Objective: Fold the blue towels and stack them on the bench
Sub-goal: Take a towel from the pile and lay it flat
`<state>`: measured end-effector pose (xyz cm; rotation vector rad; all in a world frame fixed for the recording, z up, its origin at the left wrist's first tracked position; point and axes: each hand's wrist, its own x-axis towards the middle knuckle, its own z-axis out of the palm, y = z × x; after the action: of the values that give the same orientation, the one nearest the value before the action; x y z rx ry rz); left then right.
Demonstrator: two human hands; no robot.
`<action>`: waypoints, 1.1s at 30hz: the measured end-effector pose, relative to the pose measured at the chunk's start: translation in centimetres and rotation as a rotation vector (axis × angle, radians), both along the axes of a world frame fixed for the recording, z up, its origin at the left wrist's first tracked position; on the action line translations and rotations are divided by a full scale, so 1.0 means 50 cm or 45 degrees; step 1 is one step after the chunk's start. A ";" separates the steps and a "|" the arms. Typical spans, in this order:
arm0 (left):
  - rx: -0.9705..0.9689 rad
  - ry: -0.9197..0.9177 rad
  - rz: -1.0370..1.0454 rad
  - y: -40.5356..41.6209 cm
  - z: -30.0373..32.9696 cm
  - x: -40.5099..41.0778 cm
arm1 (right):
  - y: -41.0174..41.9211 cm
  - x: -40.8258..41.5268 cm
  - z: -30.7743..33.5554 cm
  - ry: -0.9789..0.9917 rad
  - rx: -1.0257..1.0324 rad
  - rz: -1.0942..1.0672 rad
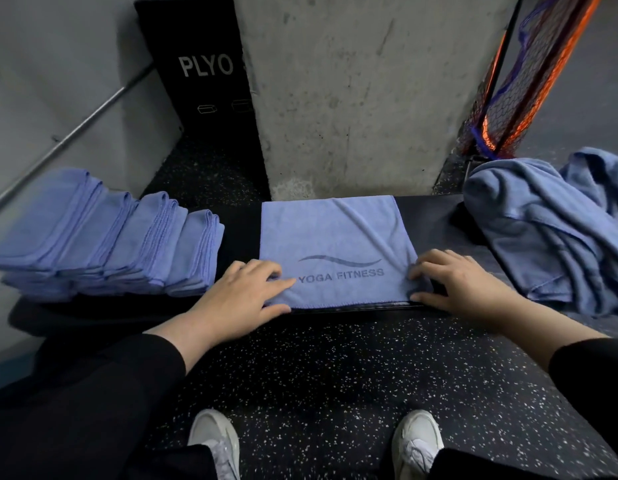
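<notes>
Between the two hands, a blue towel [335, 251] lies flat on the table [435, 216].
Both forearms reach forward, palms down. The left hand [241, 296] rests its spread fingers on the towel's near left corner; the right hand [456, 282] rests on the near right corner, fingers slightly bent. Folded towels [103, 237] stack beyond the left hand; unfolded towels [549, 230] heap beyond the right.
</notes>
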<state>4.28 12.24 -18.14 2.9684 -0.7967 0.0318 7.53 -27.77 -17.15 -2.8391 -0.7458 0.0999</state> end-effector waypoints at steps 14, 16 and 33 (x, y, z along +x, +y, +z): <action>-0.022 0.143 0.202 0.015 0.034 -0.017 | 0.022 -0.003 0.044 0.178 0.312 -0.319; -0.007 0.156 0.228 0.012 0.037 -0.017 | 0.020 0.001 0.046 0.187 0.374 -0.398; -0.631 0.111 0.562 -0.024 0.032 0.025 | 0.051 0.027 0.046 0.214 0.440 -0.299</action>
<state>5.52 11.02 -16.51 2.5795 -0.0853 0.1044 8.89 -25.20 -14.87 -2.5255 -0.3515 0.1543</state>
